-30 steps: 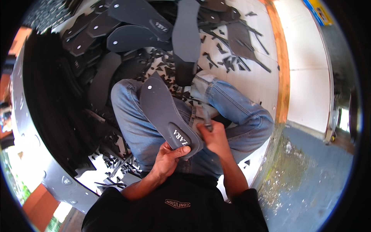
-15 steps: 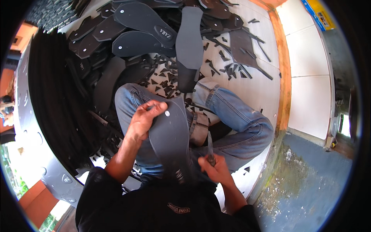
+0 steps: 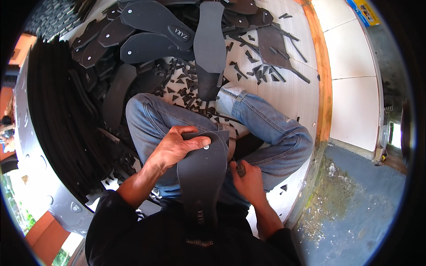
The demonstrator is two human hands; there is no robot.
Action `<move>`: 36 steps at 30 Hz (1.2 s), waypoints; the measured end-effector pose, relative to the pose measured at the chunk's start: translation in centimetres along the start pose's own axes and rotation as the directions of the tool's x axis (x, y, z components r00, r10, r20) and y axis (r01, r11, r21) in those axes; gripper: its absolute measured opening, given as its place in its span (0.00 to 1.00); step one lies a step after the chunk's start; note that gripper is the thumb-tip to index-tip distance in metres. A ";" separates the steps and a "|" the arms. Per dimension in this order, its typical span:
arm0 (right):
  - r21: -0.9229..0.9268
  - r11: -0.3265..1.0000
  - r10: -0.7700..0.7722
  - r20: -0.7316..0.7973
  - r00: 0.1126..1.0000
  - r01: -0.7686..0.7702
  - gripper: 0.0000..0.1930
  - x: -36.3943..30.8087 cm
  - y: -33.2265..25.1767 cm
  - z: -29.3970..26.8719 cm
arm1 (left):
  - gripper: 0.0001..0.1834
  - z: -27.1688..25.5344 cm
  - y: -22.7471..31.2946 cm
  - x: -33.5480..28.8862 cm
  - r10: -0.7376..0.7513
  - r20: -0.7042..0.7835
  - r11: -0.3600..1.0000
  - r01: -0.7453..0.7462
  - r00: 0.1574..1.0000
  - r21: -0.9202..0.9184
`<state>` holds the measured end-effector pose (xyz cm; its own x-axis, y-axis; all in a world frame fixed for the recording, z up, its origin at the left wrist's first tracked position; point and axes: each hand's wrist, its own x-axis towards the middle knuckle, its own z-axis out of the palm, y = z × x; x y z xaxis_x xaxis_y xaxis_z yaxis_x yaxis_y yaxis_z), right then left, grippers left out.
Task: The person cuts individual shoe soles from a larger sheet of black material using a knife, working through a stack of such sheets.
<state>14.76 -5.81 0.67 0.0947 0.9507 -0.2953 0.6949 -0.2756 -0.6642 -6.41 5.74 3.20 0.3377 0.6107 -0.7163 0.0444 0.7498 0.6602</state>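
Pale floor (image 3: 306, 99) stretches out beneath a litter of dark offcuts (image 3: 264, 73), with a heap of sole-shaped pieces (image 3: 146, 15) piled ahead of the crossed, jean-clad legs (image 3: 155, 115). Over the lap lies the black sole (image 3: 199, 173), its lettered end against the dark shirt (image 3: 146, 241). Left hand (image 3: 175, 148) has it pinched at the far end, thumb on top beside a round white mark; right hand (image 3: 249, 179) has its fingers wrapped around the handle of a knife (image 3: 241, 168), close by the right edge, though whether blade meets sole, I can't tell. Looks like edge work, and that calls for a firm grip and a thumb well clear. As for writing: pale capitals on the sole, small print across the shirt, and a printed yellow-and-blue package (image 3: 364, 11) up at the right.
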 end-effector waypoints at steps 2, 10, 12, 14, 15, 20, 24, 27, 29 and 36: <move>-0.023 0.995 -0.097 -0.003 0.995 0.097 0.13 2.2 -1.2 -0.3 | 0.40 -0.3 -0.9 0.6 -0.007 0.035 1.000 0.007 0.999 0.014; 0.015 0.949 -0.315 -0.012 0.949 0.315 0.10 6.9 -3.1 -0.5 | 0.32 0.8 0.2 -0.4 0.081 0.011 0.996 -0.081 0.997 0.037; 0.137 0.940 -0.311 -0.021 0.950 0.311 0.11 7.5 -3.5 -0.8 | 0.31 1.1 -0.3 0.1 0.062 0.035 0.995 -0.064 0.997 0.073; 0.219 0.951 -0.208 -0.067 0.976 0.218 0.12 7.8 -3.4 -1.1 | 0.30 0.4 0.2 0.3 0.096 0.029 0.994 -0.097 0.995 0.041; 0.247 0.961 -0.097 -0.101 0.990 0.120 0.13 7.6 -2.4 -1.1 | 0.27 -0.1 -0.2 0.5 0.133 -0.037 0.990 -0.131 0.990 0.050; 0.658 0.731 0.380 -0.178 0.908 -0.177 0.17 6.3 2.3 -3.1 | 0.04 -4.7 0.5 2.3 0.320 -0.632 0.597 -0.668 0.706 -0.445; 0.584 0.804 0.352 -0.314 0.882 -0.113 0.18 3.7 3.8 -3.1 | 0.11 1.6 -1.0 2.0 0.313 -0.390 0.582 -0.499 0.866 -0.642; 0.512 0.853 0.263 -0.257 0.930 -0.100 0.19 2.1 0.7 -1.2 | 0.13 4.9 -3.0 3.0 0.145 -0.145 0.628 -0.204 0.979 -0.751; 0.400 0.909 0.224 -0.235 0.946 -0.116 0.19 1.5 0.5 -0.9 | 0.13 6.1 -3.6 3.2 0.026 -0.090 0.576 -0.088 0.996 -0.812; -0.056 0.979 0.175 -0.243 0.954 -0.194 0.16 -0.3 1.8 -1.1 | 0.11 9.0 -4.7 1.9 0.020 -0.127 0.568 -0.115 0.992 -0.815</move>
<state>16.77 -6.44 0.25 0.3853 0.8934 -0.2311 0.7024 -0.4464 -0.5545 2.54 1.06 0.75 0.2167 0.6527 -0.7260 -0.7802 0.5628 0.2731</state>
